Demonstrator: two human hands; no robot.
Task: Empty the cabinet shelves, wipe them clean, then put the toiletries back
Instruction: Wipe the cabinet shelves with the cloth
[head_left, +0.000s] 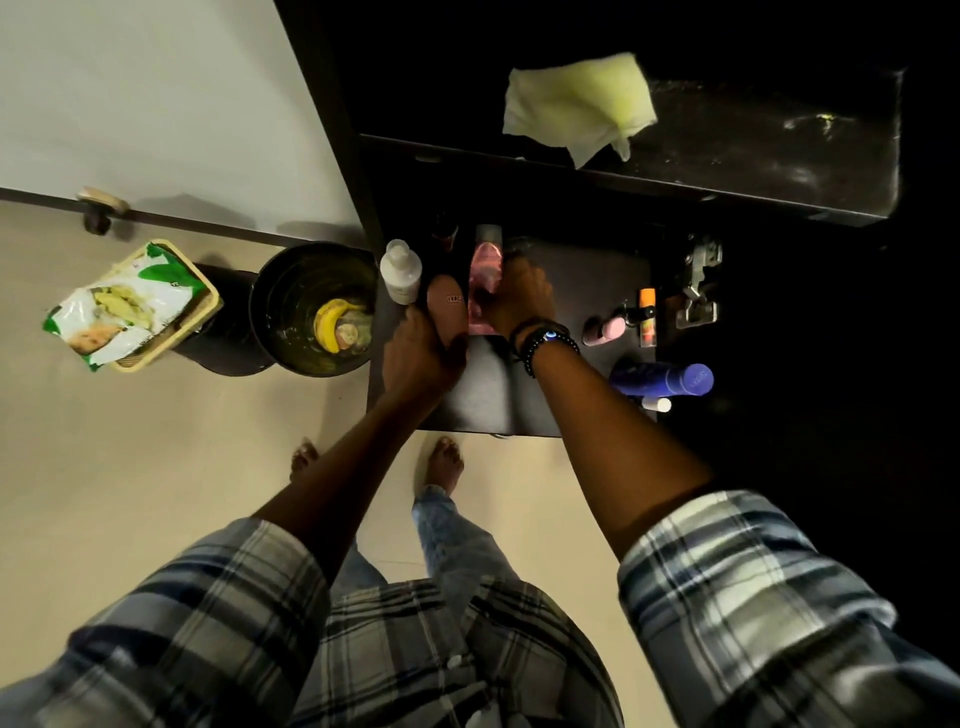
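Overhead, one head view, listed largest to smallest; clock directions are read from the picture's centre.

1. Dark cabinet (519, 156), filling 12 to 3 o'clock. Its upper shelf (779, 156) is dusty, with pale streaks.
2. Pale floor (156, 467), 6 to 9 o'clock; two bare feet stand on it just below the tabletop edge.
3. Low dark tabletop (582, 291), just above centre, carrying the toiletries.
4. Black bin (275, 291) at 9 o'clock, just left of the tabletop, with a banana (332, 322) inside.
5. Yellow basket (202, 306) further out at 9 o'clock, holding a green and white packet (124, 312).
6. Pale yellow cloth (576, 104) at 1 o'clock, crumpled on the upper shelf, one corner drooping over its front edge.
7. Left hand (421, 353), fingers closed around the base of a brown bottle (447, 306) at the tabletop's left side.
8. Right hand (519, 296), beaded bracelets at the wrist, fingers curled around a pink bottle (485, 270) just right of the brown one.
9. Blue can (665, 379) at 3 o'clock, lying on its side near the tabletop's right edge; a small white cap touches its lower side.
10. White bottle (400, 270) at 11 o'clock, upright, just beside the brown bottle's left.
11. Metal hinge (698, 280) at 2 o'clock, on the cabinet wall right of the tabletop.
12. Orange tube (647, 317) at 3 o'clock, upright.
13. Small pink bottle (602, 330) just left of the tube, lying on its side.
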